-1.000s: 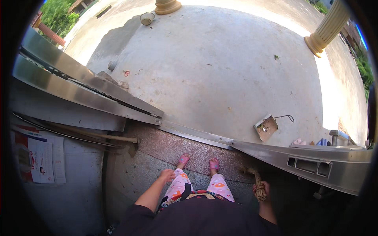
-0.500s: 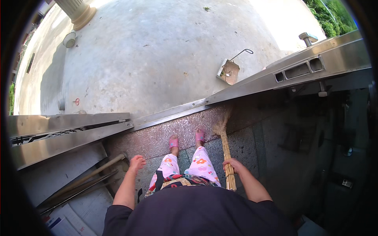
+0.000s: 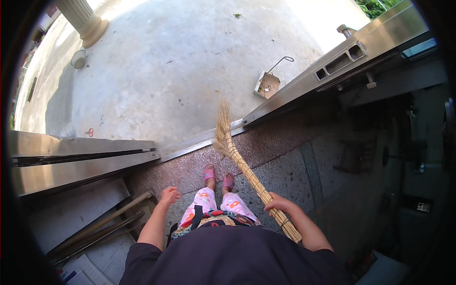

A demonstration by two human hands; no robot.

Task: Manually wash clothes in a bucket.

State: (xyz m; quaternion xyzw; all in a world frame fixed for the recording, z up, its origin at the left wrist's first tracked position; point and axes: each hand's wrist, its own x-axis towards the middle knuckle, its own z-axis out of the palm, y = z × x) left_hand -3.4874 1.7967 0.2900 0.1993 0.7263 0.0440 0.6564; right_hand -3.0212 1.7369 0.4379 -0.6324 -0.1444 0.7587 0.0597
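My right hand (image 3: 280,203) is closed around the handle of a straw broom (image 3: 247,171). The broom slants up and to the left, and its frayed bristles reach over the metal door sill (image 3: 199,143) toward the pale concrete outside. The lower end of the handle passes below my hand beside my forearm. My left hand (image 3: 169,195) hangs in the air to the left of my legs, its fingers loosely apart with nothing in them. Beyond the sill, near the right door frame, a dustpan (image 3: 267,86) with a long looped wire handle lies with some debris in it.
Metal door frames stand at left (image 3: 80,156) and right (image 3: 342,64). Wooden poles (image 3: 109,221) lean at the lower left. Outside are a column (image 3: 88,26), a white bucket (image 3: 79,59) and red-handled scissors (image 3: 90,132). A dark chair (image 3: 356,154) stands inside at right.
The broom's bristles have swung left and forward, from the speckled floor inside to over the sill. My right foot has moved closer to my left.
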